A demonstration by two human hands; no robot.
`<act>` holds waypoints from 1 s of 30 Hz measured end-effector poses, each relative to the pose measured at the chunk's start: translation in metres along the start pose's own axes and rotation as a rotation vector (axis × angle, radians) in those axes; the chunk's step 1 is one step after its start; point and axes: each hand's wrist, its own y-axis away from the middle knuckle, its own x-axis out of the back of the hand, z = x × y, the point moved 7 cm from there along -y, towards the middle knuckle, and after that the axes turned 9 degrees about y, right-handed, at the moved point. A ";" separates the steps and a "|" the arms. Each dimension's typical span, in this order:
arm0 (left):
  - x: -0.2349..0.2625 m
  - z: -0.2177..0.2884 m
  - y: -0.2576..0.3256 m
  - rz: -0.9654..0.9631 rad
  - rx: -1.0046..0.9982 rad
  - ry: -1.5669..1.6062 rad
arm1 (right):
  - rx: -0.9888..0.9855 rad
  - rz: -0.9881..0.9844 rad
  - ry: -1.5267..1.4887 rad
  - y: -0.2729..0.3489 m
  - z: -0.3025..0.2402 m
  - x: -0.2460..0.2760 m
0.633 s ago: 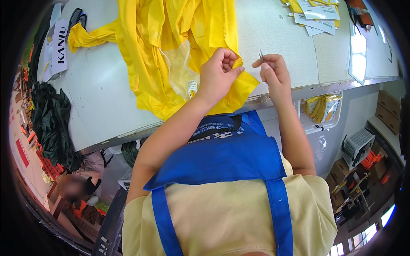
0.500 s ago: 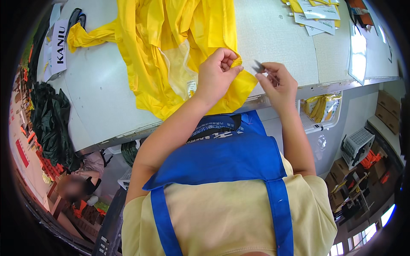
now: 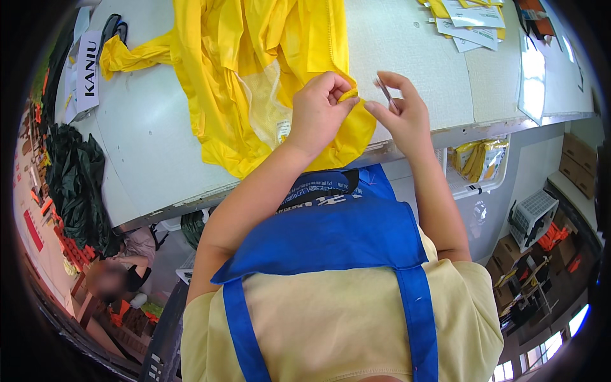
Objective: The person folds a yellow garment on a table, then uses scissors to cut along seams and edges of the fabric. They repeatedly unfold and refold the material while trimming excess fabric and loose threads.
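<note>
A yellow zip-front jacket (image 3: 219, 76) lies spread on the worktable, its pale lining and a small white label (image 3: 282, 130) showing near the hem. My left hand (image 3: 318, 118) is closed on the jacket's edge at the lower end of the zip, pinching a fold between thumb and fingers. Just to the right, my right hand (image 3: 407, 121) holds small metal thread snips (image 3: 386, 94), blades pointing up and away from me. The snips are apart from the cloth, and my fingers partly cover them.
The worktable's front edge (image 3: 445, 135) runs before me. Cards with yellow pieces (image 3: 468, 25) lie at the far right. Dark green cloth (image 3: 73, 184) hangs over the left end. Below the table, a white basket (image 3: 490, 186) holds yellow packages. A person (image 3: 130, 274) sits at lower left.
My right hand has moved slightly left, nearer my left hand, and the snips have turned more upright. The left hand, still pinching the jacket edge, has shifted a little left.
</note>
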 end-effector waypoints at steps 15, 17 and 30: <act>-0.012 0.012 0.003 -0.128 -0.194 0.013 | 0.167 -0.157 0.329 -0.010 -0.036 0.003; -0.013 0.013 0.004 -0.126 -0.253 -0.016 | 0.242 -0.142 0.359 -0.007 -0.043 0.003; -0.022 -0.052 0.003 -0.068 0.231 0.595 | 0.457 -0.070 0.822 0.007 -0.037 0.012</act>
